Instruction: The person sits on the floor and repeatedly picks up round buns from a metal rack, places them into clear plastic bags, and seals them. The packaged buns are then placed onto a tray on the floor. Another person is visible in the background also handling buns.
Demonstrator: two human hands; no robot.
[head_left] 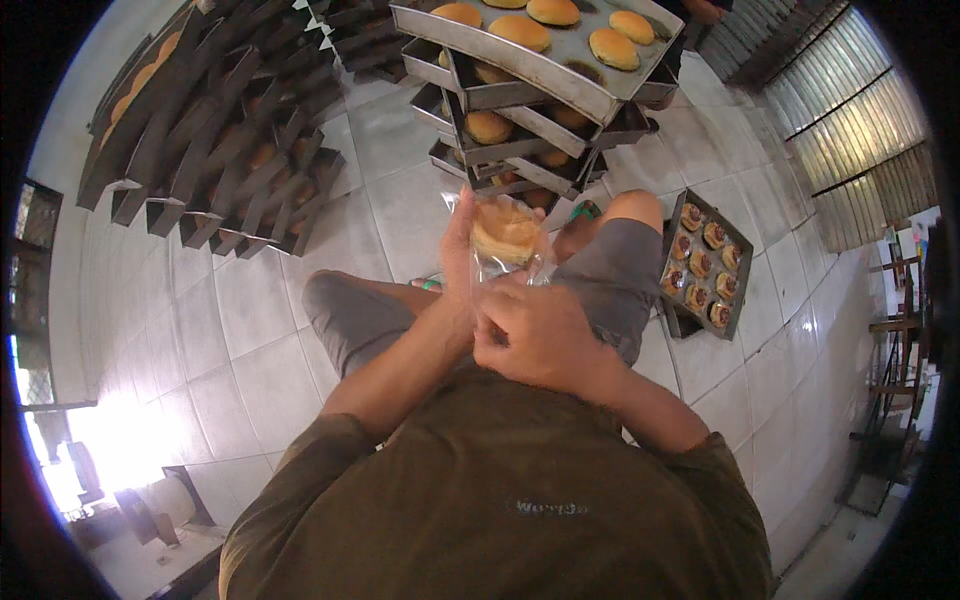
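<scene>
A round golden bun (pixel 504 232) sits inside a clear plastic bag (pixel 484 270) in front of my chest. My left hand (pixel 458 245) holds the bagged bun from its left side, fingers behind it and partly hidden. Just below the bun, my right hand (pixel 540 330) is closed at the lower end of the bag, its fingers curled in a pinch on the plastic. Its fingertips are partly hidden by the hand itself.
Ahead rises a crisscross stack of metal trays (pixel 560 75) holding buns (pixel 520 33). More stacked trays (pixel 200 170) stand at the left. On the tiled floor (pixel 240 350), right of my knee, lies a tray (pixel 740 290) of topped buns (pixel 700 262). A person's hand (pixel 706 10) shows at the far edge.
</scene>
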